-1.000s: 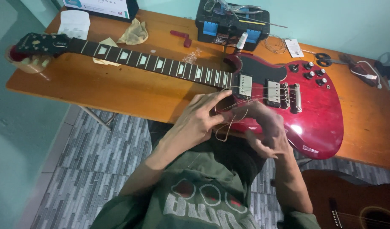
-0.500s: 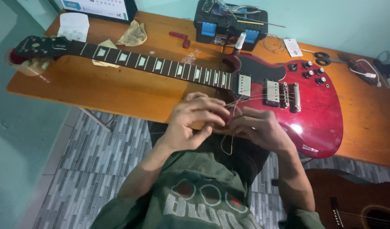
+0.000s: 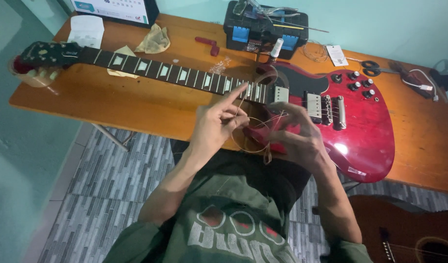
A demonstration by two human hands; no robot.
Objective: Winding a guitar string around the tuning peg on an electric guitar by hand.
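A red electric guitar (image 3: 360, 122) lies flat on the wooden table (image 3: 136, 104), its dark neck (image 3: 155, 70) reaching left to the headstock (image 3: 51, 52). Both hands hover over the table's front edge, below the neck joint. My left hand (image 3: 216, 124) pinches a thin coiled guitar string (image 3: 251, 136), index finger pointing up. My right hand (image 3: 297, 134) grips the other side of the same coil, fingers curled around it. The coil forms a loop between the two hands.
A black toolbox (image 3: 265, 29) with blue latches stands at the table's back. A crumpled cloth (image 3: 153, 40), white paper (image 3: 86, 30), a small red tool (image 3: 208, 45), scissors (image 3: 372, 68) and a cable (image 3: 424, 83) lie around. An acoustic guitar (image 3: 404, 234) rests at lower right.
Both hands have lifted slightly toward the guitar neck. The string coil has been drawn into a wider loop between them, and the left index finger now sticks out.
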